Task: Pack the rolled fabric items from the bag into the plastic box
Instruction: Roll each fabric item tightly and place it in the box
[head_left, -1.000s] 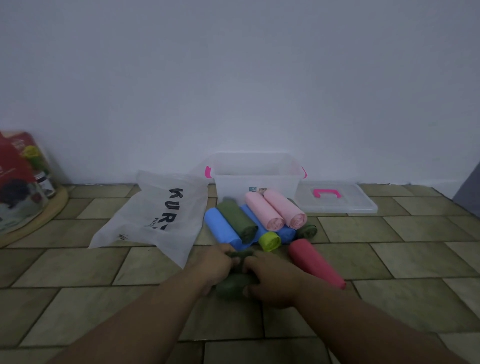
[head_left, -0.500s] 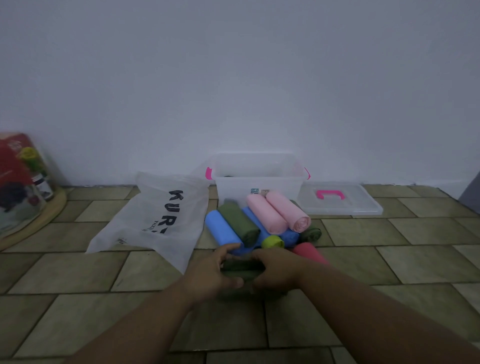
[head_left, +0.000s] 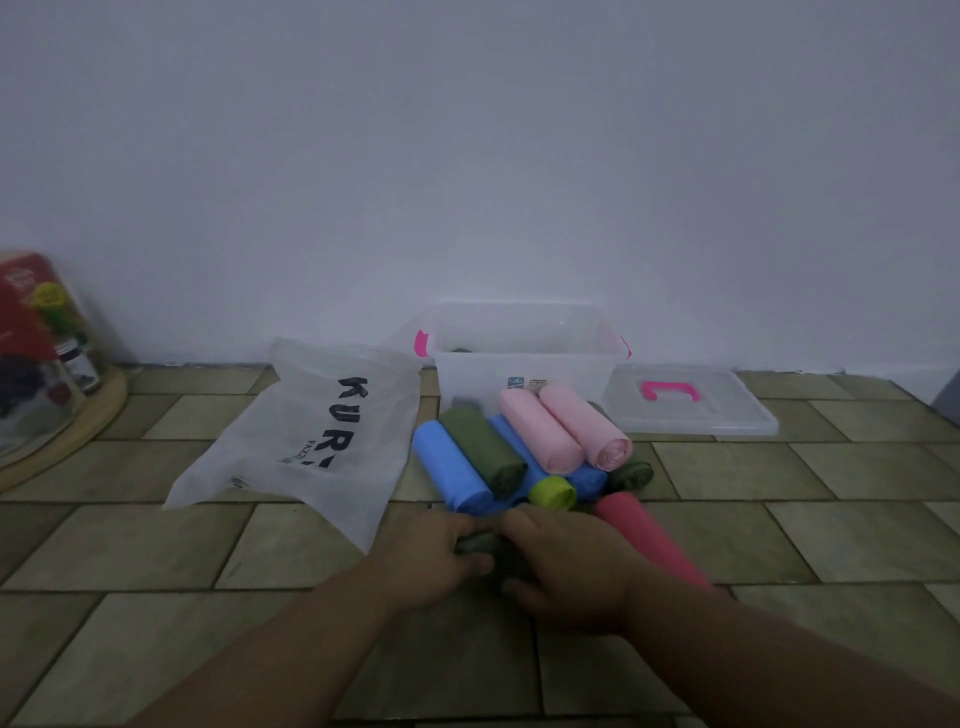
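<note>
Head cam: left hand (head_left: 434, 564) & right hand (head_left: 569, 569) both grip dark-green roll (head_left: 478, 543), mostly hidden btwn them.

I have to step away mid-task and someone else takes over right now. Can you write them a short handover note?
The left hand and the right hand both grip one dark green roll near the floor.
The plastic box stands open at the wall, with its lid flat on the floor beside it. Something dark shows inside, unclear what.
The bag lies flat, seemingly emptied.
Left to pack: the held roll plus the pile before the box, which holds blue rolls, pink rolls, olive roll, lime roll, red roll and another dark roll at the pile's right edge.
</note>
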